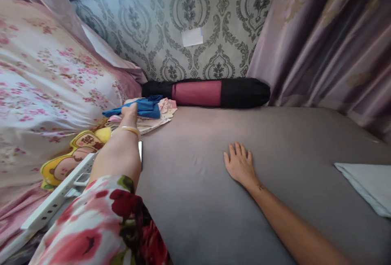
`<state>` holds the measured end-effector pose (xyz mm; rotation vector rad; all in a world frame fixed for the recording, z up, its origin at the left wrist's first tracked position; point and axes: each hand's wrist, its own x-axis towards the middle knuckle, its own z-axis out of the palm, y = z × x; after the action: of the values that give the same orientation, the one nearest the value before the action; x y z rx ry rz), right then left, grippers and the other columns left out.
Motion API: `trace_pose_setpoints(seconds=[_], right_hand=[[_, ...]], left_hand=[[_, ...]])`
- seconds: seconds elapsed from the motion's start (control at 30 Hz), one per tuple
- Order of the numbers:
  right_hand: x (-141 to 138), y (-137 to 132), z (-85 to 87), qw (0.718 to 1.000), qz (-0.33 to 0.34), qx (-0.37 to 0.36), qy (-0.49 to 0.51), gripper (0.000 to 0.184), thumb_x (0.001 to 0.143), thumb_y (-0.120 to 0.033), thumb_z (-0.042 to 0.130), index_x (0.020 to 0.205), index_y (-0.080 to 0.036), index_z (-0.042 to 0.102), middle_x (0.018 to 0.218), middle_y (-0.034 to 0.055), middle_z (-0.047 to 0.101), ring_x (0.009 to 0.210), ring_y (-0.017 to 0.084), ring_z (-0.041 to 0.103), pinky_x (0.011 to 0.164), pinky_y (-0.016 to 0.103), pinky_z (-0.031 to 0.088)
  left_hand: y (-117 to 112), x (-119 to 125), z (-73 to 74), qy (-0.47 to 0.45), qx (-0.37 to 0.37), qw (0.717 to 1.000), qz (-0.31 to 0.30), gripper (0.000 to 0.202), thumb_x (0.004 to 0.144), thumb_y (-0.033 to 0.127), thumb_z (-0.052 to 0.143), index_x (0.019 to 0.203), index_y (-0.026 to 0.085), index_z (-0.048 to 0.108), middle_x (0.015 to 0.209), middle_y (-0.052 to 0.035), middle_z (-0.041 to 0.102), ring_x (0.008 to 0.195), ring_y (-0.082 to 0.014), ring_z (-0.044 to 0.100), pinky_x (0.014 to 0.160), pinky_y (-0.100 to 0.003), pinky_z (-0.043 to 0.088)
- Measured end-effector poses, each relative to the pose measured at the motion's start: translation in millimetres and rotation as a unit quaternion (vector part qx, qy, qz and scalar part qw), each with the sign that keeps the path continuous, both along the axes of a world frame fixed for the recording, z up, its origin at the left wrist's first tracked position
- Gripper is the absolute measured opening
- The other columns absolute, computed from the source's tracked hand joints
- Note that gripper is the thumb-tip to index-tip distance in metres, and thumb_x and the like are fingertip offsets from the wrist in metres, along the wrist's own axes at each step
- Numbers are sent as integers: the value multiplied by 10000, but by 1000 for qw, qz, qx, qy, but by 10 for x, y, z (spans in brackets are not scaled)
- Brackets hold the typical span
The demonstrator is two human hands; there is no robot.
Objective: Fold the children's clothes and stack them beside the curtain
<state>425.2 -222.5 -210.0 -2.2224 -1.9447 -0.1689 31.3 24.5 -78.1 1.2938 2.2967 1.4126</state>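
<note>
My left hand (130, 111) reaches far forward to a small pile of clothes at the left side of the bed, a bangle on its wrist. It is closed on a blue cloth (148, 107), and the cloth hides most of its fingers. Under and beside the blue cloth lie pale clothes (166, 108) with a pink print. My right hand (240, 161) rests palm down on the grey bed sheet (195, 200), fingers spread and holding nothing.
A black and pink rolled bag (197, 93) lies along the wall. At left are a white power strip (50, 208), a yellow cartoon cushion (65, 165) and a floral curtain (55, 73). A phone (140, 155) lies beside my left forearm. Folded pale cloth (366, 183) is at right.
</note>
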Motion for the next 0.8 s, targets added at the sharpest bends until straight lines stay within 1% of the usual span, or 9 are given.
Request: trace_pose_setpoints(seconds=[0.03,0.1,0.17,0.2,0.27,0.4,0.53,0.63,0.8], right_hand=[[0,-1,2,1000,1,0,2,556,976,-415,238,1413,-133,433,1503,164,364,1384,332,289,1105,531,200],[0,-4,4,1000,1,-1,8,554,976,-415,237,1410,-135,435,1503,164,362,1386,331,286,1109,531,195],[0,-6,5,1000,2,0,13,555,975,-417,237,1411,-134,432,1500,165,365,1387,334,282,1111,534,188],[-1,-7,5,1000,2,1,15,556,975,-416,237,1412,-132,430,1499,167,366,1387,336,280,1111,536,186],[-3,-9,4,1000,5,4,17,558,976,-414,237,1414,-125,428,1496,174,367,1386,341,279,1109,541,186],[-6,-11,4,1000,4,7,23,555,977,-414,239,1416,-129,424,1507,169,351,1388,340,273,1111,536,179],[-7,-12,7,1000,0,2,31,554,978,-418,245,1419,-132,421,1510,164,348,1393,336,265,1111,531,175],[-7,-17,13,999,2,4,36,555,977,-415,252,1423,-128,417,1511,166,347,1390,336,267,1112,530,170],[-5,-18,15,999,7,13,46,550,974,-406,278,1413,-115,437,1500,179,361,1384,342,275,1105,528,177]], left_hand=[[-36,31,-13,53,-4,999,6,409,774,297,538,1085,33,528,1129,-242,583,1101,-387,521,920,-578,411],[-112,129,-28,158,-14,987,4,456,747,272,557,1117,7,525,1232,-283,525,1226,-422,416,1017,-584,313],[-172,267,-21,266,-2,963,-39,526,758,258,531,1204,-18,487,1290,-294,480,1279,-421,355,1051,-558,277],[-189,344,-12,299,9,952,-66,562,767,259,518,1252,-20,461,1305,-287,470,1290,-414,343,1060,-544,270],[-196,507,12,338,33,933,-116,609,793,278,491,1332,3,415,1325,-257,464,1300,-393,337,1078,-513,259],[-170,848,30,348,80,914,-195,600,846,325,443,1392,78,406,1352,-205,466,1305,-362,346,1097,-481,241],[-239,1195,-33,326,99,910,-236,576,876,339,425,1410,125,412,1373,-171,472,1316,-333,355,1089,-463,264],[-370,1440,-134,301,115,909,-264,553,882,328,436,1397,128,434,1357,-156,500,1295,-296,406,1079,-429,296],[-644,1834,-366,245,174,898,-322,489,885,305,460,1338,126,499,1308,-147,558,1257,-244,479,1059,-373,351]])
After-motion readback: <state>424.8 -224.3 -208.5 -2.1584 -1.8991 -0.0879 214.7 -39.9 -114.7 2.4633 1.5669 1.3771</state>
